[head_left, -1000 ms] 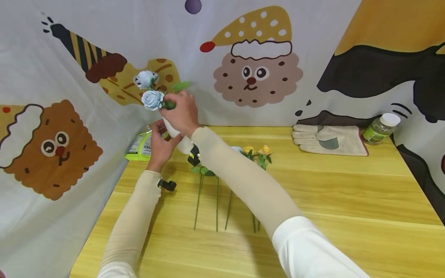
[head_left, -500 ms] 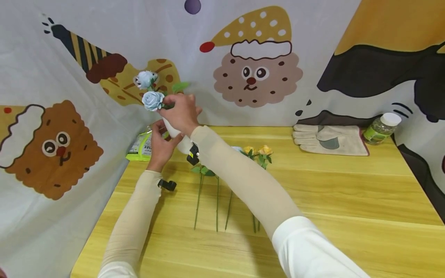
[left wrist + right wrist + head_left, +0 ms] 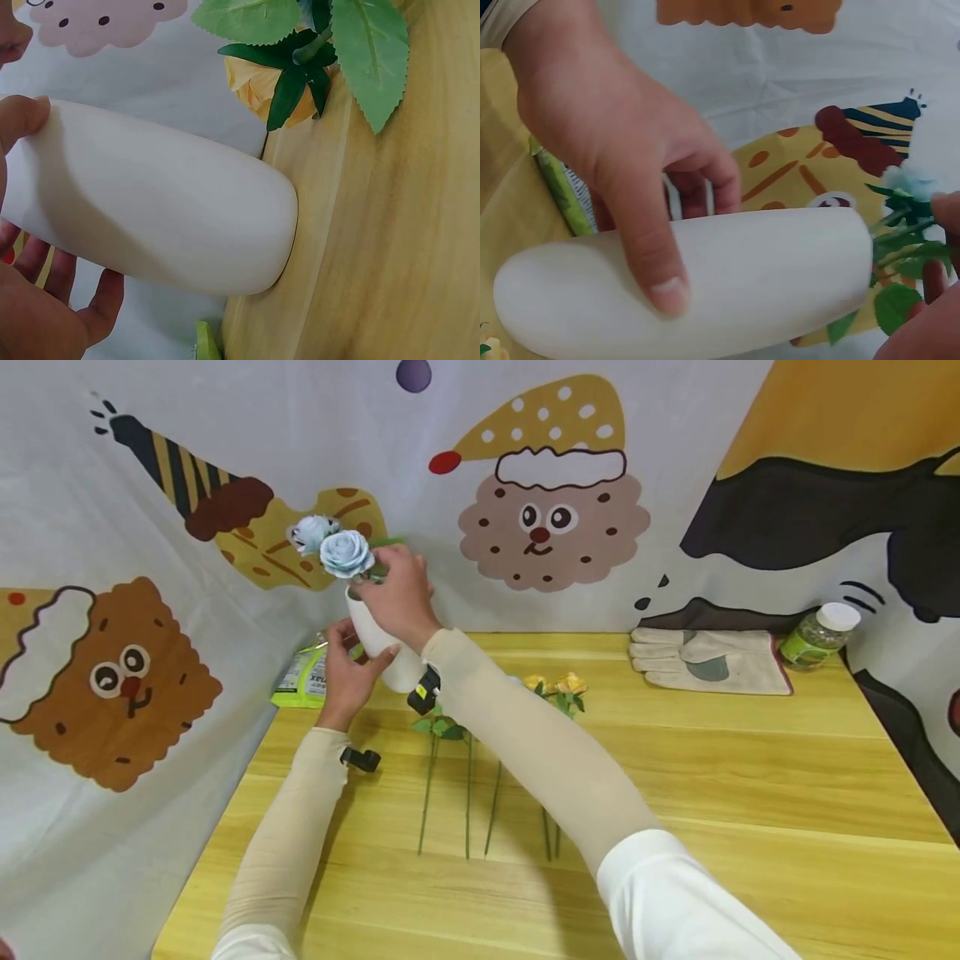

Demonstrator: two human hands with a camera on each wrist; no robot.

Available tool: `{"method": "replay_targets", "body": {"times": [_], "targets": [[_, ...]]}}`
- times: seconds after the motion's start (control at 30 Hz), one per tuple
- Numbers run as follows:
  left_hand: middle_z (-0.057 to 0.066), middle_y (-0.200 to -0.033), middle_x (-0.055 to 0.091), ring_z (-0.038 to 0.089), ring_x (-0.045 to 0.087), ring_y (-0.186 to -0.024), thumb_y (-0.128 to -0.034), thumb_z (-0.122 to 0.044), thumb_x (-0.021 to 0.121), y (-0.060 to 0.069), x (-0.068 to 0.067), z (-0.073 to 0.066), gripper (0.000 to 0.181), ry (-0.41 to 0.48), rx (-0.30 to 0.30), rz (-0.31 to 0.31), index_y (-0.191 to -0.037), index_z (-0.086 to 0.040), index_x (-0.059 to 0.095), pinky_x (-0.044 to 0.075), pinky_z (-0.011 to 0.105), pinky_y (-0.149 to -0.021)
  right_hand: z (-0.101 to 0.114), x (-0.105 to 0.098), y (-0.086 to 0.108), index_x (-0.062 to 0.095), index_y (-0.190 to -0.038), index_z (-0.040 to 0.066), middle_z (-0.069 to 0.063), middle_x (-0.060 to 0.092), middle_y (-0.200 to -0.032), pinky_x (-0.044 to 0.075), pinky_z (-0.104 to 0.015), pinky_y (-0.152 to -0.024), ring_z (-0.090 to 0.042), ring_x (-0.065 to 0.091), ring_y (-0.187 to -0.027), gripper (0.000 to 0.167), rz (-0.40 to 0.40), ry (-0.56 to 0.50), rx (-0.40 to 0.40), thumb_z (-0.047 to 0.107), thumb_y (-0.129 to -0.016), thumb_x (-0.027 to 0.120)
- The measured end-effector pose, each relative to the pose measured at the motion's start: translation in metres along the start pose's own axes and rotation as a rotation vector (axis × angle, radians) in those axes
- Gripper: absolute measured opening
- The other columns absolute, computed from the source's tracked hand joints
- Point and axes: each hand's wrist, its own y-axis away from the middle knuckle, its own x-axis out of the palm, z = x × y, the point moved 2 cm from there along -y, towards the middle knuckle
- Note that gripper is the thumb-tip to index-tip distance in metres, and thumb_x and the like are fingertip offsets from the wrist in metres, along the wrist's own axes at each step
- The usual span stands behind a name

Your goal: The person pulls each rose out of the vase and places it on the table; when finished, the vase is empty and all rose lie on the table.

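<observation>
A white vase (image 3: 403, 670) stands at the back left of the table, its base on the wood in the left wrist view. My left hand (image 3: 349, 681) grips its side, thumb on the near face (image 3: 165, 202). Two light-blue roses rise at its mouth, a front bloom (image 3: 347, 554) and one behind it (image 3: 312, 534). With thumb and fingers my right hand (image 3: 402, 599) pinches a rose stem just above the rim. In the right wrist view, green stems (image 3: 889, 259) enter the vase; the stem ends are hidden inside it.
Several roses lie on the table, yellow blooms (image 3: 570, 683) at the back and stems (image 3: 468, 802) toward me. A yellow-green packet (image 3: 300, 681) sits behind my left hand. Work gloves (image 3: 712, 662) and a white-lidded jar (image 3: 821, 637) lie back right, near the printed curtain (image 3: 442, 510).
The front blue rose has moved right and slightly up with my right hand, uncovering the vase's rim. My left hand keeps its grip on the vase.
</observation>
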Motion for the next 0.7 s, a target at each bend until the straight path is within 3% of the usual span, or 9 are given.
{"method": "replay_targets", "body": {"times": [0.17, 0.27, 0.4, 0.7], "targets": [[0.013, -0.147, 0.047, 0.026, 0.051, -0.136, -0.0862, -0.031, 0.089, 0.001, -0.001, 0.002, 0.081, -0.014, -0.005, -0.008, -0.148, -0.013, 0.041, 0.049, 0.052, -0.115, -0.001, -0.012, 0.001, 0.074, -0.129, 0.010, -0.003, 0.062, -0.128, 0.045, -0.020, -0.097, -0.012, 0.055, -0.114, 0.032, -0.074, -0.150, -0.062, 0.023, -0.100, 0.075], [0.013, -0.147, 0.047, 0.026, 0.051, -0.137, -0.0861, -0.030, 0.090, 0.001, 0.000, 0.001, 0.081, -0.009, -0.005, -0.006, -0.148, -0.013, 0.041, 0.049, 0.053, -0.115, -0.003, -0.019, 0.001, 0.070, -0.132, 0.006, -0.006, 0.062, -0.124, 0.052, -0.013, -0.087, -0.013, 0.063, -0.107, 0.034, -0.097, -0.253, -0.056, 0.018, -0.101, 0.073], [0.012, -0.148, 0.046, 0.026, 0.050, -0.137, -0.0863, -0.028, 0.089, 0.002, 0.000, 0.001, 0.081, -0.006, -0.010, -0.004, -0.149, -0.013, 0.040, 0.049, 0.053, -0.115, -0.003, -0.026, 0.001, 0.068, -0.134, 0.005, -0.008, 0.063, -0.125, 0.059, -0.016, -0.084, -0.016, 0.069, -0.108, 0.035, -0.116, -0.328, -0.050, 0.017, -0.102, 0.072], [0.014, -0.147, 0.047, 0.025, 0.050, -0.136, -0.0856, -0.027, 0.090, 0.001, 0.001, -0.001, 0.081, 0.022, -0.006, -0.007, -0.149, -0.012, 0.040, 0.048, 0.054, -0.115, -0.005, -0.045, 0.002, 0.072, -0.131, 0.008, -0.005, 0.075, -0.126, 0.056, -0.019, -0.086, -0.012, 0.067, -0.106, 0.031, -0.183, -0.370, -0.086, 0.023, -0.103, 0.071]]}}
